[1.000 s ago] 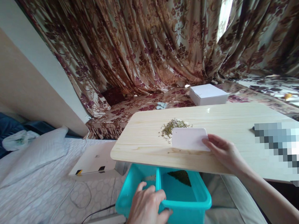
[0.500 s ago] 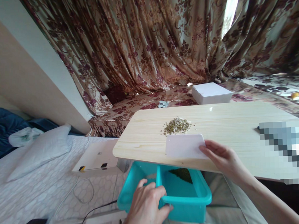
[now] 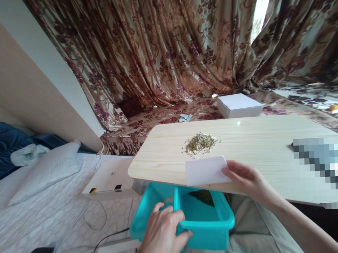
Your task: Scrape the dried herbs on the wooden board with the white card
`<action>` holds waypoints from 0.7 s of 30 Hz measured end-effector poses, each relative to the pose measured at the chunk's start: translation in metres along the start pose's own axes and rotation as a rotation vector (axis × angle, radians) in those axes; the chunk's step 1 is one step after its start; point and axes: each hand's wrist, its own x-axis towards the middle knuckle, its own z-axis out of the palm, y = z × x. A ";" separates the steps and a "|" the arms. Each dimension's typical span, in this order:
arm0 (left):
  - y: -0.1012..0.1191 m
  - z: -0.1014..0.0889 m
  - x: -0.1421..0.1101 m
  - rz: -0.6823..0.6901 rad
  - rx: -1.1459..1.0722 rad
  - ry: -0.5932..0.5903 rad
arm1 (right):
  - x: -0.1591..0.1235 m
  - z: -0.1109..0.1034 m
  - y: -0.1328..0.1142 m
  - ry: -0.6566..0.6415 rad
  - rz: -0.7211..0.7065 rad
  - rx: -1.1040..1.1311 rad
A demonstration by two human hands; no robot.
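Note:
Between the thumb and fingers of my right hand (image 3: 248,175) is the right end of a thin white rectangular card (image 3: 206,170), low over the near edge of the light wooden table (image 3: 259,145). Just beyond the card lies a loose pile of green beans (image 3: 200,143) mixed with white grains. My left hand (image 3: 165,229) is closed on the near rim of a turquoise two-compartment bin (image 3: 204,223) under the table edge. Dark green beans (image 3: 204,196) fill a corner of its right compartment. A few pale grains show in the left compartment, partly hidden by my hand.
A white box (image 3: 240,103) stands behind the table on the patterned cover. To the left, a flat white carton (image 3: 111,177) lies on the bed beside a cable (image 3: 106,237). A blurred-out device (image 3: 322,164) sits at the table's right end.
My right hand has drawn the white card toward me and slightly left, away from the pile, exposing white grains. The bin and my left hand have shifted slightly left.

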 end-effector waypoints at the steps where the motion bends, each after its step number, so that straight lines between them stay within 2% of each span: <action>1: 0.001 0.000 0.000 0.006 -0.004 0.006 | -0.004 -0.004 0.000 -0.027 0.009 0.002; 3: 0.002 0.001 0.001 0.025 -0.012 0.016 | -0.009 -0.012 0.002 -0.009 0.024 -0.001; 8: 0.003 0.008 0.002 0.060 -0.035 0.035 | -0.012 -0.029 0.012 0.287 0.019 -0.026; 13: 0.011 0.015 0.006 0.105 -0.014 -0.005 | -0.025 -0.042 0.012 0.230 0.041 -0.074; 15: 0.021 0.016 0.009 0.132 0.012 -0.055 | -0.029 -0.051 0.010 0.284 0.063 -0.064; 17: 0.036 0.019 0.014 0.187 0.064 -0.127 | -0.028 -0.063 0.010 0.410 0.077 -0.057; 21: 0.069 0.026 0.023 0.284 0.167 -0.221 | -0.013 -0.087 0.019 0.591 0.095 -0.118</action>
